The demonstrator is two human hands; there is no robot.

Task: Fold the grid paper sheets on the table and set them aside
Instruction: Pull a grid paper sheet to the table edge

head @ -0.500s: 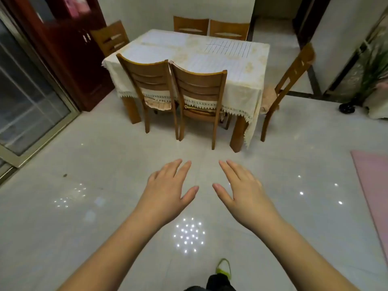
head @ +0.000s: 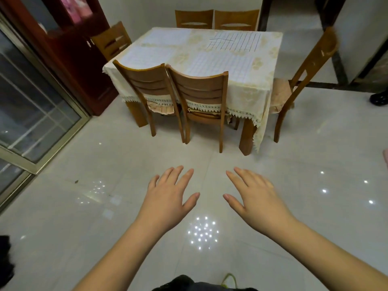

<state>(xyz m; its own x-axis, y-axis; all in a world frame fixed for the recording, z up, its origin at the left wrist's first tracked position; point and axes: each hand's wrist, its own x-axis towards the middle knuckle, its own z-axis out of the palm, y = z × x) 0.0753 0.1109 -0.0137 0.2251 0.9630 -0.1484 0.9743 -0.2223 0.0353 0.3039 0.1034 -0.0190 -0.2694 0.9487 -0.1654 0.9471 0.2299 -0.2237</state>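
Grid paper sheets [head: 219, 65] lie flat and unfolded on the table [head: 247, 91].

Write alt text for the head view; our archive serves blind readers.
Two open, empty hands, left hand and right hand, stretch out over a glossy tiled floor toward a cloth-covered dining table with grid paper sheets lying flat on it and wooden chairs around it.
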